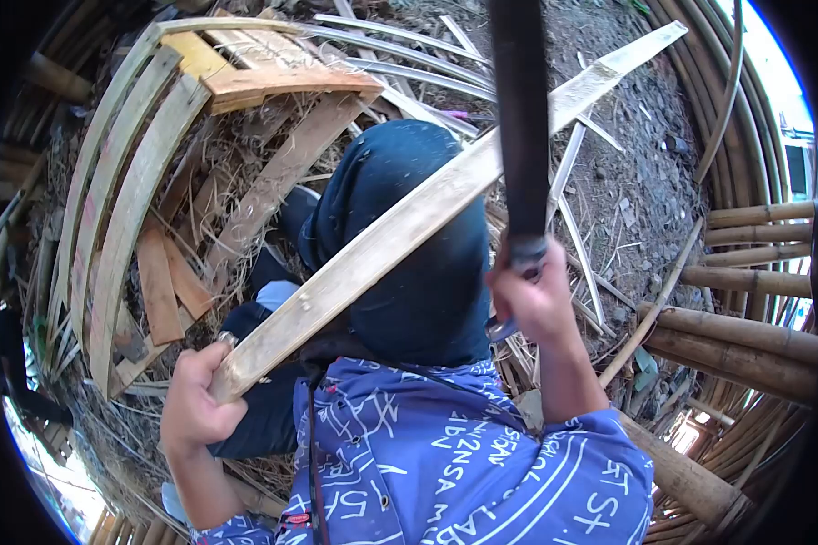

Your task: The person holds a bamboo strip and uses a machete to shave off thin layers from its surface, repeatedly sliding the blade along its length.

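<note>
My left hand (198, 400) is closed around the near end of a long pale split bamboo slat (373, 265). The slat runs diagonally up to the right across my dark-trousered knee (418, 291), and its far end narrows over the ground. In my right hand (536, 291), the fingers wrap the handle of a machete (520, 109). Its dark blade points up and away, slightly blurred, and overlaps the slat in this view, hiding a short stretch of it.
Several more slats (150, 209) lie curved at the left, beside reddish boards (282, 84) at the back. Thin offcuts (580, 245) and shavings litter the dirt ground (650, 191). Thick bamboo poles (745, 341) line the right side.
</note>
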Motion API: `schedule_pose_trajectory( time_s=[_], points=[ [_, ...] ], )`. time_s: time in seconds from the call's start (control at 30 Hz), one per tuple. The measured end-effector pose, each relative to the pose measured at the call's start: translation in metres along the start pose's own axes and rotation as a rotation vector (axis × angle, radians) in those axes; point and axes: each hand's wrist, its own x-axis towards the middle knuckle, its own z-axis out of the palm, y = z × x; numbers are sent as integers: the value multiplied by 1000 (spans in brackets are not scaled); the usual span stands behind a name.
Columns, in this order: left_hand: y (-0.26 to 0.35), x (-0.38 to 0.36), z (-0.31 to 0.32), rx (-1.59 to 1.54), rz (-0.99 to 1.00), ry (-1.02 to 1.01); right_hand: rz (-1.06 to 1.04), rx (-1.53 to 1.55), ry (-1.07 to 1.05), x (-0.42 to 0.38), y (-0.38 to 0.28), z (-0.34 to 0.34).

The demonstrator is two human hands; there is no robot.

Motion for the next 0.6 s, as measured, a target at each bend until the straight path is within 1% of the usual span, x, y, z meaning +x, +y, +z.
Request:
schedule_pose_trajectory(
  time_s=[0.03, 0.1, 0.13, 0.17, 0.23, 0.27, 0.3, 0.33, 0.37, 0.43, 0.5, 0.53, 0.57, 0.6],
  points=[
    [-3, -2, 0, -3, 11, -6, 30, 117, 63, 1, -6, -4],
    [-4, -2, -1, 12, -40, 10, 47, 192, 73, -5, 0, 1],
    [3, 1, -4, -40, -96, -4, 77, 120, -23, -11, 6, -1],
    [5, 3, -4, -35, -84, -7, 65, 6, -91, -15, 2, 1],
    [4, 1, -6, -13, -63, 72, -70, -101, -58, -12, -4, -1],
    [-10, -12, -21, 142, -363, -131, -56, -114, -12, -7, -4, -8],
    [-10, -14, -20, 143, -354, -135, -44, -130, 32, 0, -3, -18],
    [-10, -14, -19, 137, -363, -128, -29, -134, 136, 7, 3, -25],
    [-9, -14, -18, 129, -372, -120, 43, 41, 203, 8, 0, -28],
    [-14, -17, -20, 157, -363, -130, -44, -25, 297, 11, 8, -32],
    [-17, -16, -22, 74, -361, -117, -252, -217, 377, 11, 11, -25],
    [-14, -14, -18, 83, -351, -123, -311, -299, 425, 14, 14, -28],
    [-9, -11, -10, 60, -213, -16, -306, -294, 440, 17, 17, -32],
    [-6, -10, -5, 35, -75, 89, -352, -465, 512, 22, 19, -38]
  ],
)
